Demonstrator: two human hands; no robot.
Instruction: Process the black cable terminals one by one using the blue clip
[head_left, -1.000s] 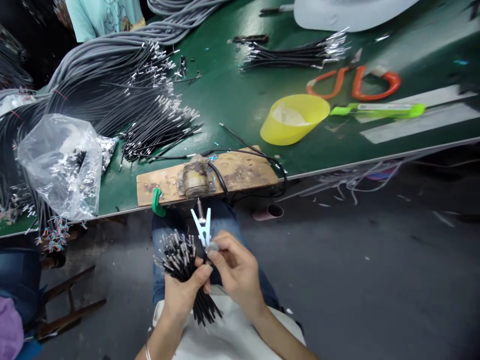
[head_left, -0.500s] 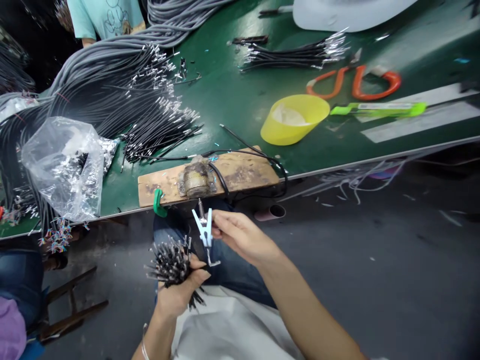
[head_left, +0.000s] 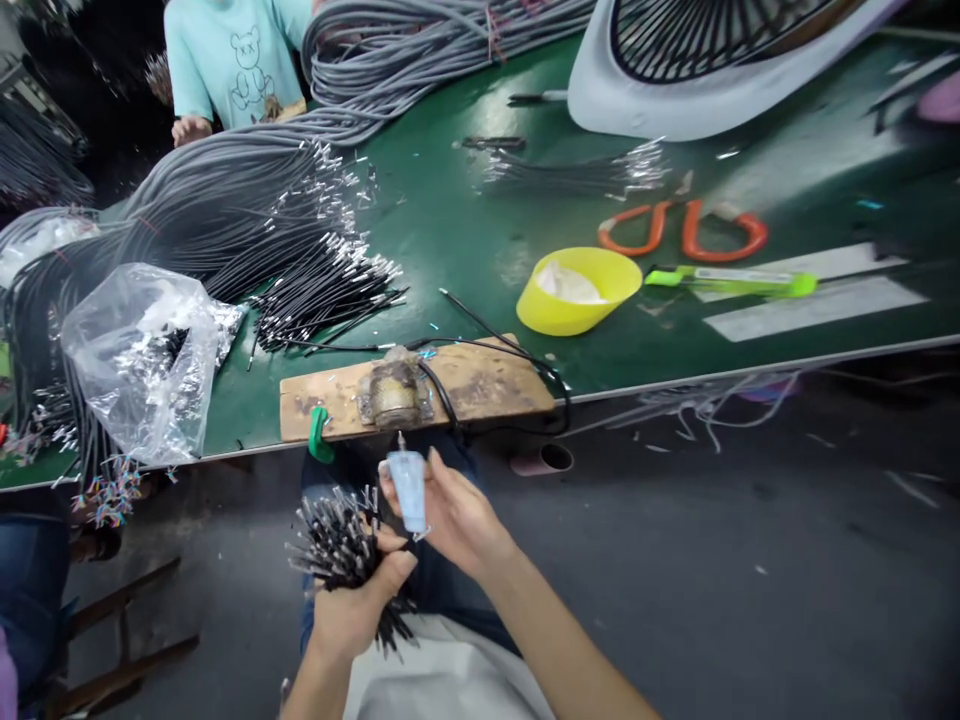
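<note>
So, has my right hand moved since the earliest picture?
Yes, forward: the right hand sits nearer the wooden board than before, at the light-blue clip.

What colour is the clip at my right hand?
The clip is pale blue, best seen in the head view.

Along the near edge of the table (head_left: 442,220) lies a board (head_left: 495,380), a bag (head_left: 142,360) to its left, a cable pile (head_left: 247,160) behind the bag. Beyond the board's right end stands a cup (head_left: 551,315), marker (head_left: 750,281) just right, scissors (head_left: 691,232) behind (a fan (head_left: 645,115) farther back). Before the board, a wire bundle (head_left: 337,535) is left of a clip (head_left: 409,490).
</note>
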